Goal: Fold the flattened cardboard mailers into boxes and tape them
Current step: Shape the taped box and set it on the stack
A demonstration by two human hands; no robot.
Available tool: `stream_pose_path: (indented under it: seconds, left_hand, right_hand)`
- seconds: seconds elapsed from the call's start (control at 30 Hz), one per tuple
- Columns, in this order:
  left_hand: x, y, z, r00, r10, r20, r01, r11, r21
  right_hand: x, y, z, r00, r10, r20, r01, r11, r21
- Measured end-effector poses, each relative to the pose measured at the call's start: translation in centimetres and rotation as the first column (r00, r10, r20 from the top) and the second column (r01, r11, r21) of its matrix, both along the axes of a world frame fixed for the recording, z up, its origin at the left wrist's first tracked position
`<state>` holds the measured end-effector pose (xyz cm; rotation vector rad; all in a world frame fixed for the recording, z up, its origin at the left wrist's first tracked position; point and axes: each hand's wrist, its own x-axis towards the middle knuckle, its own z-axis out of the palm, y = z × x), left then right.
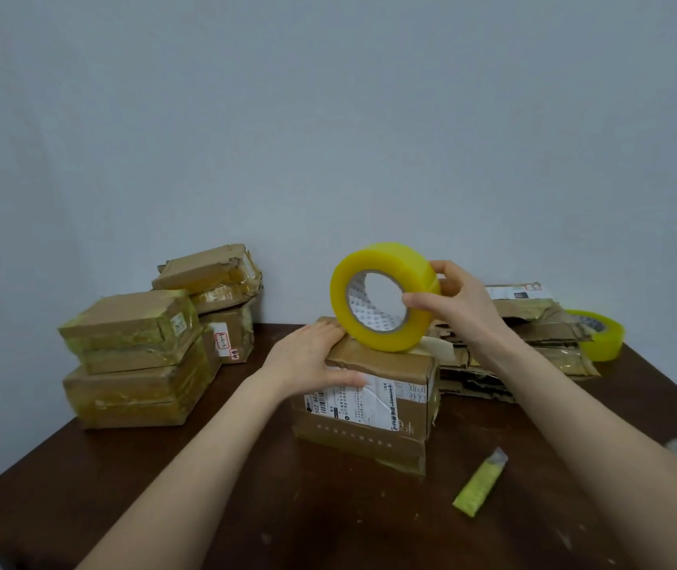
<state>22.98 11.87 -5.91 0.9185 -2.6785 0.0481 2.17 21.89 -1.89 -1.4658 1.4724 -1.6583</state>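
A folded brown cardboard box [390, 421] with a white shipping label stands in the middle of the table. My left hand [308, 355] lies flat on its top left edge, fingers straight, pressing it down. My right hand [460, 302] grips a big roll of yellow tape [384, 296], thumb through the core, holding it upright on the box's top. A pile of flattened cardboard mailers [534, 343] lies behind my right arm.
Several taped boxes [143, 355] are stacked at the back left of the dark wooden table [246, 508]. A second yellow tape roll [600, 335] sits at the back right. A yellow-green utility knife [481, 483] lies near the front right. A grey wall rises behind.
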Motion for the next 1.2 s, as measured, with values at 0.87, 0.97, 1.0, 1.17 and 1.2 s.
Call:
stream_pose_path:
  seconds: [0.87,0.97,1.0,1.17,1.2]
  left_hand:
    - [-5.6,4.5,0.5,0.985,0.063,0.158,-0.066,0.998,0.01]
    - [-5.0,4.3,0.6,0.983,0.056,0.174,-0.067,0.996,0.053]
    - [-4.8,4.3,0.5,0.982,0.062,0.178,-0.072,0.996,0.05]
    - [-4.5,4.0,0.4,0.976,0.035,0.213,-0.046,0.998,0.044]
    - [-4.6,3.9,0.5,0.977,0.017,0.214,-0.03,0.998,0.056]
  right_hand:
    - [-6.5,7.2,0.2,0.997,-0.023,0.076,0.017,0.997,0.076]
    - [-6.8,7.2,0.5,0.998,-0.053,0.03,0.05,0.994,0.093]
    - [-7.2,7.4,0.7,0.998,-0.057,0.009,0.056,0.993,0.106]
    - [-9.6,8.8,-1.9,0.997,-0.075,-0.022,0.078,0.974,0.211]
    - [-9.7,8.9,-2.5,0.997,-0.077,-0.021,0.08,0.973,0.218]
